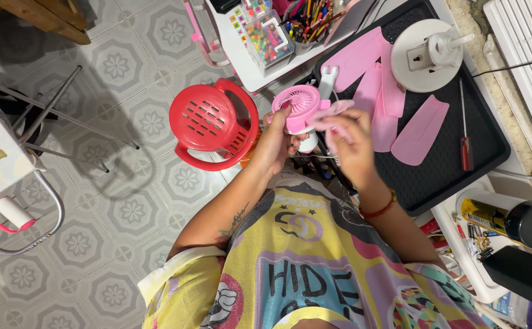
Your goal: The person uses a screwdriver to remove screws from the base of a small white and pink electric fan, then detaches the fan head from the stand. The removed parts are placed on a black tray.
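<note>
- I see my left hand [276, 141] gripping the small pink fan [301, 109].
- My right hand [350, 139] pinches a pink cloth [333, 112] against it, above the black tray [455, 164].

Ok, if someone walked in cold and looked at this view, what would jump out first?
Probably the small pink fan at centre, gripped by the left hand while the right hand works a pink piece against it. Next, the red plastic stool on the tiled floor just left of it. Then the black tray on the right, with loose pink blades and a red-handled screwdriver.
</note>
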